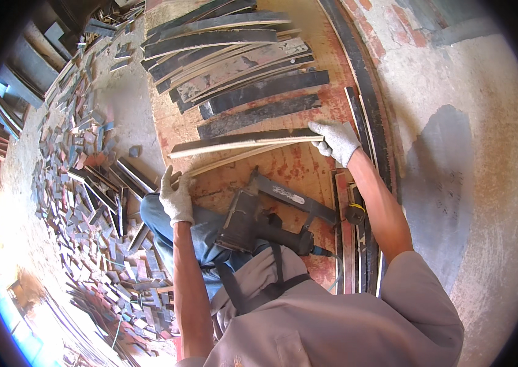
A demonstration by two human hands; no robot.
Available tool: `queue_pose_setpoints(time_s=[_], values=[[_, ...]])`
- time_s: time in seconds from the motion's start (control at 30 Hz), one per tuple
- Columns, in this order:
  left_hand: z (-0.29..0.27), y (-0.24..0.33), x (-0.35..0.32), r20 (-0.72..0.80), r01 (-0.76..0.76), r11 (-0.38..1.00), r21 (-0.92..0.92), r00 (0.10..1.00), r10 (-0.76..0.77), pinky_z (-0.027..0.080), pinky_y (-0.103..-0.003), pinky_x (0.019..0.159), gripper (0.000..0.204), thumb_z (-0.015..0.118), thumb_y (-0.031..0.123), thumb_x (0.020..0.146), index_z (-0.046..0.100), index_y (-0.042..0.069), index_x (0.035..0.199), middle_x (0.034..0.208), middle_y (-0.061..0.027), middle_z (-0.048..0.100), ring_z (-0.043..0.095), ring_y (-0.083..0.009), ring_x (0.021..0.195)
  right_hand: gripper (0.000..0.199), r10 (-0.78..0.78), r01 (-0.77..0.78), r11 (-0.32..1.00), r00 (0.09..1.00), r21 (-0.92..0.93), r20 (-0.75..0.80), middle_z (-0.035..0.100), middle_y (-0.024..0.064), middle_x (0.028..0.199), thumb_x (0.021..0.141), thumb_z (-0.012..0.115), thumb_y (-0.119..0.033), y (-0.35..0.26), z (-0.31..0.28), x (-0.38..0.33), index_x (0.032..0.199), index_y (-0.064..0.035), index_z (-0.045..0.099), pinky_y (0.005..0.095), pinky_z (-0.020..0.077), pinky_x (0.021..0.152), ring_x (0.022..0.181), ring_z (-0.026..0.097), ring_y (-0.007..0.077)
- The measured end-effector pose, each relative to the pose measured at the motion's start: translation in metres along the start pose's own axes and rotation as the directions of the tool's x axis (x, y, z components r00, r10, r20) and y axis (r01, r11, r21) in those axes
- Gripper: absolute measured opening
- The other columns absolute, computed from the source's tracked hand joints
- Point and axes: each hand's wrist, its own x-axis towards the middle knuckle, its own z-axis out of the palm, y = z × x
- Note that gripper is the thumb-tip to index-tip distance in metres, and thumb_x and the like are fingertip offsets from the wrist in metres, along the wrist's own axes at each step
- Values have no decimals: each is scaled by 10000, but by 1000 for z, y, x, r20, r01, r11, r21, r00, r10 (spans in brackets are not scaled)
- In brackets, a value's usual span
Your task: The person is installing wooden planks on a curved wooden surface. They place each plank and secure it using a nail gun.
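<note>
My right hand (336, 141), in a pale work glove, is closed round the right end of a dark-faced wooden strip (240, 142) with a pale edge. Just below it a second, thinner wooden strip (234, 161) slants down to the left. My left hand (177, 197), also gloved, has its thumb and fingers about the left end of this lower strip. Both strips meet near my right hand and spread apart toward the left. A black nail gun (253, 223) lies by my lap, its long magazine (292, 199) pointing across the board, with a hose at its handle.
Several dark wooden strips (259, 92) lie stacked on the reddish-stained board (295, 162) beyond my hands. Long strips (346, 244) and a yellow-black tape measure (355, 213) are at the right. Many offcuts (93, 214) cover the floor at left; a worn wall (454, 79) stands at right.
</note>
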Motion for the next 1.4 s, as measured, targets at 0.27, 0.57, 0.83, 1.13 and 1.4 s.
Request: queue_pose_setpoints(time_s=[0.27, 0.57, 0.83, 1.13, 1.4], values=[[-8, -49, 18, 38, -11, 983, -184, 999, 19, 567, -268, 809, 283, 649, 15, 964, 694, -12, 1243, 1034, -63, 727, 677, -120, 917, 255, -533, 570, 727, 820, -384, 208, 719, 0, 974, 928, 710, -15, 27, -9, -11, 1172, -87, 705, 249, 540, 700, 789, 659, 79], [-7, -36, 13, 110, 50, 951, -306, 994, -16, 601, -297, 857, 232, 664, 13, 963, 728, -8, 1185, 1071, -77, 729, 690, -165, 975, 282, -712, 658, 487, 680, -575, 175, 765, 94, 1008, 832, 771, 30, 64, -14, -3, 1090, -78, 728, 324, 549, 750, 872, 715, 166], [-5, -15, 14, 63, 138, 946, -294, 990, -125, 631, -284, 774, 228, 668, 49, 982, 721, -19, 1192, 1053, -105, 725, 713, -172, 858, 288, -726, 652, 428, 661, -626, 192, 746, 82, 1051, 816, 758, 90, 74, -28, -12, 1071, -41, 725, 315, 575, 832, 982, 713, 189], [-4, -17, 13, 54, 169, 935, -311, 986, -160, 631, -292, 784, 232, 659, 41, 982, 715, -25, 1198, 1040, -107, 728, 710, -162, 881, 308, -328, 321, 937, 944, -139, -33, 712, 85, 1118, 811, 753, 102, 66, 1, -35, 1074, -45, 689, 299, 572, 887, 992, 685, 183], [-4, -30, 20, 3, 78, 988, -132, 997, -79, 574, -257, 825, 242, 698, 70, 965, 735, -3, 1193, 1082, -70, 741, 680, -113, 920, 426, -664, 648, 704, 746, -291, 54, 691, 74, 1141, 819, 748, 104, 76, 6, -42, 1211, -44, 668, 295, 567, 897, 1012, 664, 146]])
